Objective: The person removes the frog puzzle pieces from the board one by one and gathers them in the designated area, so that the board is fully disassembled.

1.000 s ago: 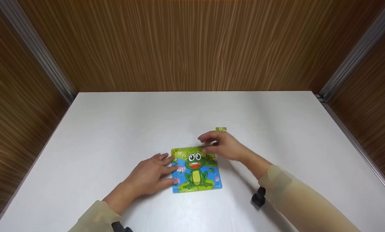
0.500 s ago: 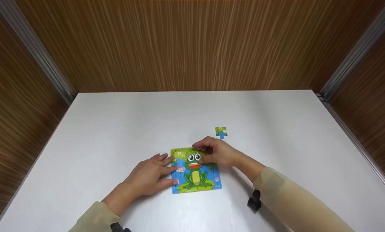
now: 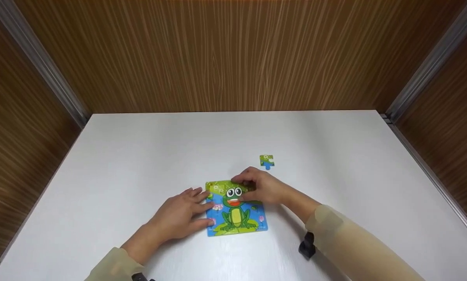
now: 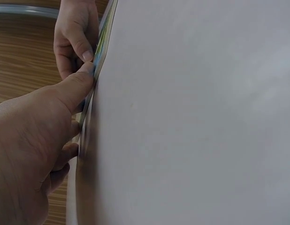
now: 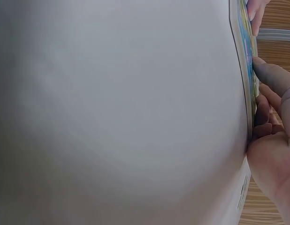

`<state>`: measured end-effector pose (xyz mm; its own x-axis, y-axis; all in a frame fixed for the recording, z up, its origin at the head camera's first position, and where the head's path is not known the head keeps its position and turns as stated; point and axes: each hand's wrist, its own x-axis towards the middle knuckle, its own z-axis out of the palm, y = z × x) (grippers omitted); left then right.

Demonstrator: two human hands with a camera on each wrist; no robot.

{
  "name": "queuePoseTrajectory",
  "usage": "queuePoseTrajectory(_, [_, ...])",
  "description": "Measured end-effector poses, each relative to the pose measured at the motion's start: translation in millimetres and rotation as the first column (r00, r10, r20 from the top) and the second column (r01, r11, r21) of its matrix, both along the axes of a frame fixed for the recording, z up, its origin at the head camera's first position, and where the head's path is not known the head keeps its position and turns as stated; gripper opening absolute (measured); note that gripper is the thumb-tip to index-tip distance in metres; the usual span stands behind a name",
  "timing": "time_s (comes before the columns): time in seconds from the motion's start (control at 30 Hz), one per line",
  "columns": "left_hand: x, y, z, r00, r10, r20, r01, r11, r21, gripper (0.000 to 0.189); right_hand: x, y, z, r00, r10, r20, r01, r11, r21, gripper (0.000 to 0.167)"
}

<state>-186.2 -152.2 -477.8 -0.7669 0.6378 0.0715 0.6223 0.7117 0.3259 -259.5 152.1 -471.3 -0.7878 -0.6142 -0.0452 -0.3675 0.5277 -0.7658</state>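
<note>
- Frog puzzle point(image 3: 236, 224): lies flat on the white table point(image 3: 151, 156), near its front, between both hands; shows a green frog with a red mouth against blue and green.
- Left hand point(image 3: 179, 214): spread wide, fingers apart and nearly straight; touches the left edge of the frog puzzle with the fingertips, thumb lowest. In the left wrist view, sits with the thumb tip at the board's thin edge.
- Right hand point(image 3: 268, 188): curled over the upper right of the frog puzzle, thumb at the frog's face beside the mouth, index fingertip at the top edge; covers that corner from the head view. Cannot tell whether anything is pinched beneath.
- Loose piece point(image 3: 266, 160): lies flat beyond the right hand, near but apart from the board; green above, blue below, notch at right, knob toward the person.
- Sleeves: beige, at both forearms. Black device point(image 3: 307, 246): sits at the right wrist.
- Wood-grain panel point(image 3: 233, 54): stands along the far table edge.
</note>
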Motion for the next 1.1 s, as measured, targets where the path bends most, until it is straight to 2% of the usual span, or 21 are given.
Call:
queuePoseTrajectory(0.67, [1.1, -1.7, -2.2, 1.0, -0.004, -0.019, 0.005, 1.0, 0.018, 0.056, 1.2, -1.0, 0.4, 1.0, 0.017, -0.026, -0.017, 1.0, -0.003, 0.044])
queuePoseTrajectory(1.1, [1.1, -0.3, -1.2, 1.0, 0.006, 0.006, -0.006, 1.0, 0.0, 0.058, 1.1, -1.5, 0.6, 0.999, 0.024, -0.034, -0.023, 0.999, 0.022, 0.042])
